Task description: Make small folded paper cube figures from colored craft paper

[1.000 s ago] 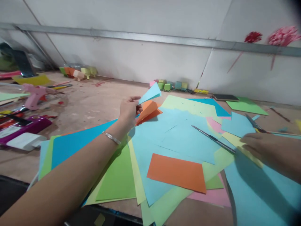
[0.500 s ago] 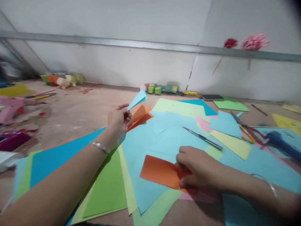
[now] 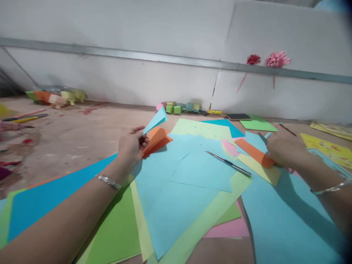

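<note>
My left hand (image 3: 133,145) is closed, pinching a folded light-blue paper piece (image 3: 156,120) that points up and right. A folded orange paper (image 3: 155,141) stands open just below it, against the same fingers; whether it is gripped too I cannot tell. On the right, my right hand (image 3: 286,151) is closed on an orange paper strip (image 3: 254,152) and lies over the scissors, of which only a blade (image 3: 263,138) shows. A craft knife (image 3: 228,163) rests on the light-blue paper sheet (image 3: 178,209) between my hands.
Green paper (image 3: 118,227) and a dark-blue sheet (image 3: 57,194) lie at the left. Small paper cubes (image 3: 177,109) line the wall, with a dark flat block (image 3: 238,117) nearby. A yellow patterned sheet (image 3: 327,150) lies at the far right. Pencils (image 3: 30,116) are at the left.
My right hand has moved right and farther away with the orange strip, from the near edge of the sheets to over the scissors. The left hand keeps its hold; the view has turned slightly right.
</note>
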`<state>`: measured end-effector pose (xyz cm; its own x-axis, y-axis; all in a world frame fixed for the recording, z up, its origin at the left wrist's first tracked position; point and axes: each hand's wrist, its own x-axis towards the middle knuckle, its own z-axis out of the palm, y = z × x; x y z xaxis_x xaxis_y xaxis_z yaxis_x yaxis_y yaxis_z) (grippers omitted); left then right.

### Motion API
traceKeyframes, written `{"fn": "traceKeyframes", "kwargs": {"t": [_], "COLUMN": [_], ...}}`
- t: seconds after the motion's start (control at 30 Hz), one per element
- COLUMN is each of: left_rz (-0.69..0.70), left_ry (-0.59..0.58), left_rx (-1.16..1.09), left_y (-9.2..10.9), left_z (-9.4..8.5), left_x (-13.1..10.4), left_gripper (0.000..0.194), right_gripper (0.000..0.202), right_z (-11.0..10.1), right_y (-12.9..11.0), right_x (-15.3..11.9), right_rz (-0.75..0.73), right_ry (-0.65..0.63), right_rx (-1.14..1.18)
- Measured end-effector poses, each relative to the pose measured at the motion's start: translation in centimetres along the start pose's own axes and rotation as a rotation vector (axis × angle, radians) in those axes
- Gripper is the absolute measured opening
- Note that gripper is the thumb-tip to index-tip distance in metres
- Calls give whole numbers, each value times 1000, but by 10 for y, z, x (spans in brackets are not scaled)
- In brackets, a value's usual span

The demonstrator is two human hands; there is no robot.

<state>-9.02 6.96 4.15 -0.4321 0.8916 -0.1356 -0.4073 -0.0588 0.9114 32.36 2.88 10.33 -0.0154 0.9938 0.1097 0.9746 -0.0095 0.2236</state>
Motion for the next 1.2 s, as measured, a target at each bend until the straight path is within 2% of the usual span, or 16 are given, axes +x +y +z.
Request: {"fn": "traceKeyframes", "kwargs": {"t": [0.03,0.1,0.13,0.3,0.37,0.47,0.8,0.9,0.97,1.07,1.2], "left_rz": [-3,-18,-30,-66,-74,-87,-113,-108,-101,-82,-54], "left_ry": [-6,-17,-20,-18,-26,-33,-25,-25,-32,-61,-134], "left_rx": [-4,-10,-16,-72,-88,-96,-89,-74,-62,-34,24], "left_y": [-1,-4,-6,-12,-13,-13,-8,-8,-8,-7,-3], "left_z": [0,-1,-2,-3,-3,-3,0,0,-1,-2,1], "left_x": [0,2,3,6,7,7,3,3,3,2,-7], "left_gripper": [23,23,23,21,21,23,25,24,25,24,22], "right_gripper": [20,16,12,33,33,29,23,23,23,25,26], "right_z": [1,-1,-3,-9,-7,0,18,16,7,-13,-32], "right_y": [-7,-37,-57,-163,-188,-204,-209,-212,-205,-172,-97], "right_x": [2,9,12,30,34,39,61,63,62,52,29], "right_rz": [-55,-235,-346,-833,-956,-1049,-1088,-1029,-940,-719,-322], "right_ry": [-7,-34,-31,84,94,83,138,167,192,240,283], "right_rx": [-33,-77,-84,-119,-157,-211,-195,-152,-123,-78,12]}}
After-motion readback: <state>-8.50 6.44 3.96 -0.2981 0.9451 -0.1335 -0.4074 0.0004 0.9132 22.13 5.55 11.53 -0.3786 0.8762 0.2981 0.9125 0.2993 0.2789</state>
